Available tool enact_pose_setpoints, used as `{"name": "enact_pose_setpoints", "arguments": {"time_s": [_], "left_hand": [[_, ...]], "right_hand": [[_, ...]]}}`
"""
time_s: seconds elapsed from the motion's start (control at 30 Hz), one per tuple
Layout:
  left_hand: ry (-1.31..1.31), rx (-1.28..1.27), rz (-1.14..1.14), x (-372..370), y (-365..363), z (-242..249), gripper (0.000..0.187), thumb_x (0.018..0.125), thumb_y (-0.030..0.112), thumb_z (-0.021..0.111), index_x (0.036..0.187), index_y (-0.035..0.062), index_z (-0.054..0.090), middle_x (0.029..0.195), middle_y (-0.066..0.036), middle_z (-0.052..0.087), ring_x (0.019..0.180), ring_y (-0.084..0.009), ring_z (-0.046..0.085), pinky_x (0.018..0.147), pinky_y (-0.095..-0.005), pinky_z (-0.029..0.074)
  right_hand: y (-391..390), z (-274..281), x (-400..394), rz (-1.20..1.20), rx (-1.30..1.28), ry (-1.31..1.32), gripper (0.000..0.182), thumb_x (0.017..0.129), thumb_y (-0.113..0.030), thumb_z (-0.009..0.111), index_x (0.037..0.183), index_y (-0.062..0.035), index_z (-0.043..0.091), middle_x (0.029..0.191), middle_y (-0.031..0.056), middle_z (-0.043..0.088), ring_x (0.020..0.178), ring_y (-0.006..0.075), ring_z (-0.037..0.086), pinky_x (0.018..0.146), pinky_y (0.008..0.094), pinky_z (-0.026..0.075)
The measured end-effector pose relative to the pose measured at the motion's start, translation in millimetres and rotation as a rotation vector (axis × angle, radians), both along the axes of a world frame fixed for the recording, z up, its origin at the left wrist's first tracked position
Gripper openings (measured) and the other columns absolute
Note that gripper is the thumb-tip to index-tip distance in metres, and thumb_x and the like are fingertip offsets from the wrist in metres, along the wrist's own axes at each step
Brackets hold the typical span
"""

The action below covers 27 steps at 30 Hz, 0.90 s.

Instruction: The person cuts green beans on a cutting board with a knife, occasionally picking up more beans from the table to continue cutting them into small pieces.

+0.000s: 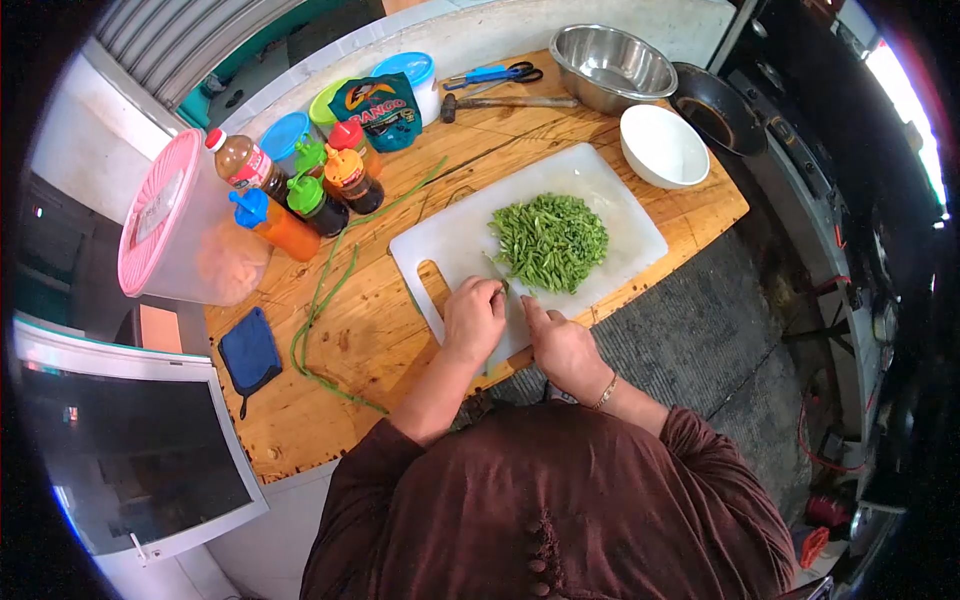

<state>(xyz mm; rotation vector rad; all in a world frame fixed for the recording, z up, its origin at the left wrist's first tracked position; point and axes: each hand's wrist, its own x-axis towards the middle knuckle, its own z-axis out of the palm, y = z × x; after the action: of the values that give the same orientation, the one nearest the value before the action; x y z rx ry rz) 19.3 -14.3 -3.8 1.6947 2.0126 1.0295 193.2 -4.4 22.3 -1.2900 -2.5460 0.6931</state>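
A heap of finely cut green beans (550, 243) lies on the white cutting board (625, 200). At the board's near edge, my left hand (475, 318) is closed in a pinch, with a bit of green bean showing at its fingertips. Close beside it, my right hand (565, 352) is closed, its index finger pointing forward along what looks like a knife; the blade is mostly hidden against the white board. Both hands are just below the heap. Long uncut green beans (318, 308) trail over the wooden table to the left of the board.
Sauce bottles (316, 208), a pink-lidded tub (205, 235) and a teal packet (380, 112) stand at the left and back. A hammer (510, 102), scissors (495, 74), steel bowl (613, 68) and white bowl (664, 147) line the far side. A blue potholder (250, 350) lies left.
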Motion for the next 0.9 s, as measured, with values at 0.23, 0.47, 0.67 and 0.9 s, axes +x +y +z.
{"name": "enact_pose_setpoints", "arguments": {"time_s": [0.23,0.47,0.67,0.9], "left_hand": [[0.043,0.111,0.039,1.0,2.6,-9.5,0.012,0.078,0.004,0.069,0.09,0.0013,0.071,0.08,-0.014,0.066,0.072,-0.031,0.066,0.067,-0.0396,0.053],[0.097,0.083,0.045,-3.7,1.4,1.4,0.015,0.078,0.004,0.068,0.093,0.0008,0.07,0.082,-0.015,0.066,0.073,-0.0314,0.066,0.067,-0.0397,0.053],[-0.058,-0.01,-0.033,-6.1,-13.9,14.3,0.018,0.077,0.0,0.067,0.095,-0.0027,0.069,0.084,-0.017,0.066,0.075,-0.0334,0.065,0.069,-0.0423,0.053],[0.028,0.062,-0.076,-5.5,-11.1,5.9,0.021,0.077,-0.001,0.064,0.097,-0.0047,0.07,0.087,-0.019,0.064,0.08,-0.0356,0.064,0.075,-0.0424,0.053]], "right_hand": [[-0.1,3.9,-0.2,-0.086,-0.018,-0.004,0.053,0.093,-0.017,0.055,0.143,-0.008,0.043,0.09,0.0224,0.066,0.074,0.0419,0.067,0.066,0.0494,0.055],[-5.9,19.7,14.0,-0.158,-0.077,0.212,0.045,0.098,-0.022,0.053,0.14,-0.0081,0.048,0.089,0.0237,0.067,0.072,0.0434,0.066,0.067,0.051,0.053],[-20.7,6.8,15.3,-0.061,-0.009,0.132,0.055,0.093,-0.018,0.058,0.145,-0.0079,0.044,0.084,0.0201,0.064,0.066,0.0393,0.064,0.062,0.0477,0.054],[-25.6,-6.8,14.0,-0.001,0.063,0.034,0.072,0.082,-0.011,0.063,0.15,-0.0113,0.039,0.082,0.0155,0.061,0.063,0.0354,0.064,0.059,0.0453,0.055]]}}
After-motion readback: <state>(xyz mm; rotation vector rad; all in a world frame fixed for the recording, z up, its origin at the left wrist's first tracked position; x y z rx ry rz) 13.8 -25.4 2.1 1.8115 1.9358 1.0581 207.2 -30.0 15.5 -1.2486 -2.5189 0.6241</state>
